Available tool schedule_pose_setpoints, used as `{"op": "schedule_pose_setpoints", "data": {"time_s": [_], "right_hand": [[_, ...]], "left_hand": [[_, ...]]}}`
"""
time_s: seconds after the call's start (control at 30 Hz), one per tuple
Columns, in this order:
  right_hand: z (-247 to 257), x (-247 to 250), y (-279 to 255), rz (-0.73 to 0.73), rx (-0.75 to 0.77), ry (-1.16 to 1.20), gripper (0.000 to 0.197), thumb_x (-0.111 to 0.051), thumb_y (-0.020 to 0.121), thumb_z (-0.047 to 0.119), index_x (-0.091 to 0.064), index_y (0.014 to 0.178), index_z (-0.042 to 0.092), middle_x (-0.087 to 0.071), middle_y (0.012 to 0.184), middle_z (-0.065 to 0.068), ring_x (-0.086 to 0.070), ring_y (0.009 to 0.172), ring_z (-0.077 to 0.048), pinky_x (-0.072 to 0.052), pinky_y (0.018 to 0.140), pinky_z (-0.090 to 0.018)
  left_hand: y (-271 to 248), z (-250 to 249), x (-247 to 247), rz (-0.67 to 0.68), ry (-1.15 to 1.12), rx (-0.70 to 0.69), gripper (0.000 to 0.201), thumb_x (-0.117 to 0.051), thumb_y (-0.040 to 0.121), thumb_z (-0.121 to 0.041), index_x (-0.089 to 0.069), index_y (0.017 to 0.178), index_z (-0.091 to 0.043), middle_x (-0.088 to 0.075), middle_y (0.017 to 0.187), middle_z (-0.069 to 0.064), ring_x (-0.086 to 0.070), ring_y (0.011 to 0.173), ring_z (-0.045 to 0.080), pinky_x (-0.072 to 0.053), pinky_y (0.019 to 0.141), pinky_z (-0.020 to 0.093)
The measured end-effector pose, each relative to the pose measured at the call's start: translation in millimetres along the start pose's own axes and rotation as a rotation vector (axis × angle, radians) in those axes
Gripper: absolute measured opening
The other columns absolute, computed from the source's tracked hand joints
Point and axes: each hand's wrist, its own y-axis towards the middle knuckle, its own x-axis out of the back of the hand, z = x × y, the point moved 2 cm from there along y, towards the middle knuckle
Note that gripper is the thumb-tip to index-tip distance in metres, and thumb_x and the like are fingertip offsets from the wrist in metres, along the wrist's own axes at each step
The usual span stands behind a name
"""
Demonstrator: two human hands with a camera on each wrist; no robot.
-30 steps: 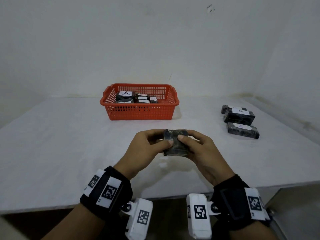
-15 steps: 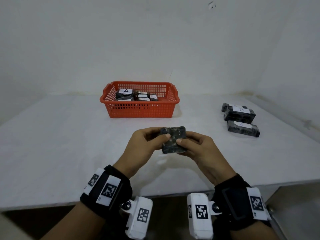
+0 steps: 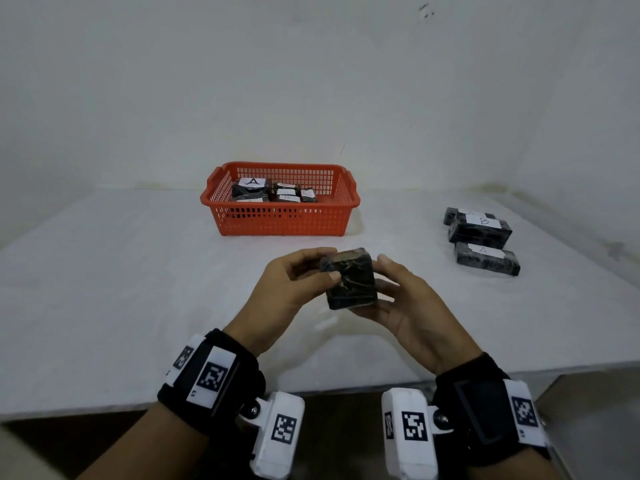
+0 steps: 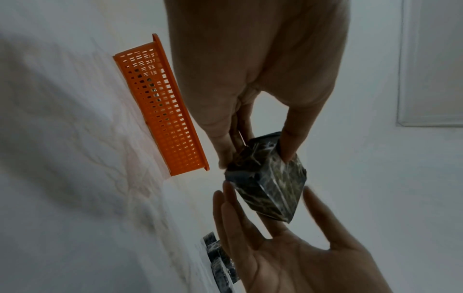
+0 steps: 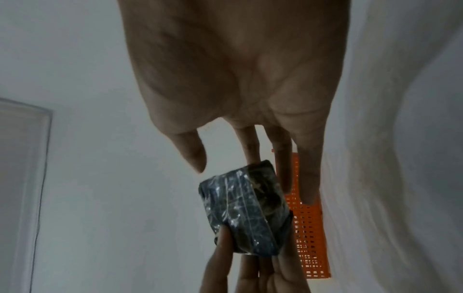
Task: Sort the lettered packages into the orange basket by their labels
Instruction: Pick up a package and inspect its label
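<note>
A dark wrapped package [image 3: 349, 282] hangs above the table's front middle, and no label shows on it. My left hand [image 3: 325, 266] pinches its upper end between thumb and fingers [image 4: 290, 146]. My right hand [image 3: 388, 289] lies beside and under it with straight, spread fingers [image 4: 225, 202]; in the right wrist view one fingertip [image 5: 253, 156] touches the package [image 5: 248, 210] and the thumb stands off it. The orange basket [image 3: 280, 220] sits behind the hands and holds several labelled packages, one marked A [image 3: 252, 183].
Three more dark packages lie at the table's right: one marked B [image 3: 479, 230], one marked A [image 3: 486, 258] and one behind them [image 3: 450, 214]. White walls close off the back and right. The table edge [image 3: 311, 389] runs just in front of my wrists.
The package has been turned between the hands and raised a little. My right hand has loosened from pinching it to straight fingers, while the left keeps its pinch.
</note>
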Motion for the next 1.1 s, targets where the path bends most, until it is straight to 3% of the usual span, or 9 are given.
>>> {"op": "schedule_pose_setpoints", "data": {"time_s": [0.1,0.3,0.4,0.5,0.67,0.83,0.97,1.03,1.1], "right_hand": [[-0.5,1.5,-0.1,0.017,-0.041,0.054,0.032,-0.053,0.105,0.024,-0.077,0.116,0.007,-0.075,0.117,-0.02,-0.068,0.118,-0.04,-0.062,0.09,-0.043],[2.3,6.3,4.3,-0.037,0.02,-0.049,0.044,-0.071,0.086,0.033,-0.075,0.124,0.012,-0.076,0.119,-0.015,-0.071,0.115,-0.036,-0.059,0.097,-0.043],[0.0,5.4,3.5,-0.04,-0.053,-0.047,0.042,-0.071,0.087,0.037,-0.077,0.119,0.011,-0.076,0.116,-0.017,-0.072,0.113,-0.037,-0.059,0.1,-0.047],[-1.3,5.2,3.0,-0.034,-0.04,0.021,0.032,-0.063,0.097,0.026,-0.076,0.121,0.009,-0.075,0.12,-0.02,-0.072,0.114,-0.033,-0.06,0.097,-0.043],[-1.6,7.4,2.2,-0.059,0.114,-0.153,0.035,-0.074,0.09,0.012,-0.074,0.125,0.013,-0.078,0.115,-0.013,-0.075,0.109,-0.028,-0.059,0.097,-0.04],[-5.0,6.5,4.8,-0.021,0.066,-0.148,0.059,-0.081,0.075,0.027,-0.069,0.13,0.01,-0.076,0.12,-0.013,-0.074,0.112,-0.029,-0.058,0.099,-0.042],[-4.8,6.7,2.9,-0.009,0.09,-0.201,0.051,-0.074,0.082,0.035,-0.073,0.125,0.006,-0.078,0.117,-0.012,-0.073,0.114,-0.026,-0.056,0.104,-0.044],[-5.2,8.0,3.6,-0.006,0.09,-0.201,0.049,-0.076,0.085,0.035,-0.073,0.125,0.006,-0.078,0.117,-0.012,-0.073,0.115,-0.027,-0.055,0.106,-0.046],[-6.1,7.6,4.2,0.015,0.084,-0.208,0.047,-0.083,0.084,0.029,-0.073,0.126,0.008,-0.077,0.119,-0.011,-0.072,0.117,-0.026,-0.054,0.106,-0.045]], "left_hand": [[-0.2,2.3,-1.6,0.047,-0.134,0.022,0.044,-0.068,0.087,-0.006,-0.064,0.131,-0.009,-0.075,0.124,0.008,-0.071,0.118,0.021,-0.059,0.099,0.034],[2.4,3.9,0.1,0.02,0.338,-0.043,0.042,-0.072,0.094,-0.003,-0.066,0.129,-0.026,-0.074,0.121,-0.009,-0.071,0.107,0.005,-0.058,0.089,0.023],[2.3,6.2,0.1,-0.013,0.314,-0.025,0.044,-0.073,0.093,-0.002,-0.067,0.128,-0.027,-0.073,0.122,-0.011,-0.071,0.108,0.003,-0.058,0.086,0.02],[1.1,5.4,-1.0,-0.014,0.317,-0.04,0.044,-0.074,0.092,-0.004,-0.066,0.127,-0.029,-0.073,0.123,-0.012,-0.07,0.111,0.004,-0.058,0.087,0.021],[-4.3,-1.4,-7.5,0.082,0.189,0.018,0.043,-0.073,0.088,-0.035,-0.068,0.129,-0.023,-0.075,0.121,-0.004,-0.071,0.113,0.013,-0.06,0.095,0.029],[-2.8,-0.7,-3.5,-0.069,0.192,-0.008,0.037,-0.073,0.093,-0.018,-0.068,0.13,-0.011,-0.077,0.112,0.002,-0.076,0.102,0.015,-0.063,0.088,0.03],[-4.5,-0.1,-3.9,-0.029,0.13,0.002,0.046,-0.075,0.088,-0.03,-0.068,0.131,-0.014,-0.078,0.115,0.0,-0.074,0.108,0.015,-0.061,0.094,0.032],[-5.9,-0.7,-5.4,0.004,0.153,-0.001,0.039,-0.073,0.088,-0.034,-0.071,0.125,-0.022,-0.078,0.115,-0.003,-0.073,0.11,0.013,-0.059,0.096,0.031],[-5.7,-1.3,-4.3,-0.014,0.187,-0.014,0.028,-0.071,0.094,-0.026,-0.072,0.122,-0.023,-0.078,0.114,-0.004,-0.073,0.109,0.013,-0.059,0.096,0.032]]}}
